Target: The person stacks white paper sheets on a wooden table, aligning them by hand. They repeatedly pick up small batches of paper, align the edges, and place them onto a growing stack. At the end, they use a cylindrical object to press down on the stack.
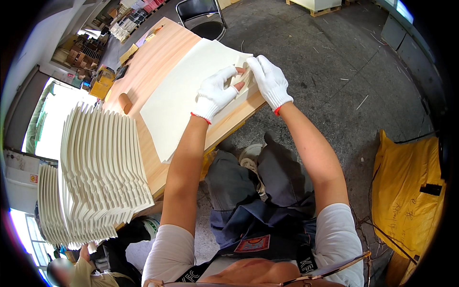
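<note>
A fanned layer of cream paper sheets (179, 100) lies on the wooden table, and both my hands are at its right end. My left hand (216, 93) wears a white knit glove with a red cuff. Its bare thumb and forefinger tips stand apart, touching the raised, folded edge (246, 78) of the sheets. On the other side of that edge, my right hand (271, 82), in a matching glove, curls its fingers over the sheets' corner. Its thumb is hidden from view.
Tall bundles of folded cream sheets (103, 167) stand at the left of the wooden table (158, 48). A brown cylinder (125, 103) and a yellow box (102, 82) are farther along. Beyond is a black chair (201, 19); a yellow bag (406, 191) is at right. Another person (91, 268) sits lower left.
</note>
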The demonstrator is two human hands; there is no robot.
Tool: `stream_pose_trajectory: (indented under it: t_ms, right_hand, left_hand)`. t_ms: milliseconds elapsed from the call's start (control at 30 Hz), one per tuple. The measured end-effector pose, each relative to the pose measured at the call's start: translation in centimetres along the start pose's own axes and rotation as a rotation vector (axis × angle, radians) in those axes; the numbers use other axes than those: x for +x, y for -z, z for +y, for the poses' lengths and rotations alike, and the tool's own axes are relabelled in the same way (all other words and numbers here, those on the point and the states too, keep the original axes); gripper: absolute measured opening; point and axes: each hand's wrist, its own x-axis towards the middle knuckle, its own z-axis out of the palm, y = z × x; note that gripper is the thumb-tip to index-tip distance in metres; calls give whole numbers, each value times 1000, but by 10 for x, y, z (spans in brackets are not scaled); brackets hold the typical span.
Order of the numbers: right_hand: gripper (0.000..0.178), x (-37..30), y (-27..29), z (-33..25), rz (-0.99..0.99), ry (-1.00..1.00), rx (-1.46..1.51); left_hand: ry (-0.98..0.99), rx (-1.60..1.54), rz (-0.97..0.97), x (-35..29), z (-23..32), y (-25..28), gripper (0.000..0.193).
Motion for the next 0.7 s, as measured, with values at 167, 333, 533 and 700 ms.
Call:
stream_pose_trajectory:
  t_ms: [167,333,533,700]
  right_hand:
    - [54,-4,4,-8,-9,-30,57]
    - [53,-3,2,-4,-4,-28,39]
    - [52,-1,-1,-2,6,-41,35]
    - [54,-2,2,0,11,-33,91]
  left_hand:
    - [-24,-84,67,-3,-4,-2,30]
    - [43,23,-44,-1,-2,3,29]
    - [-86,137,28,-3,0,-3,38]
    - [-149,128,64,-2,-1,-7,44]
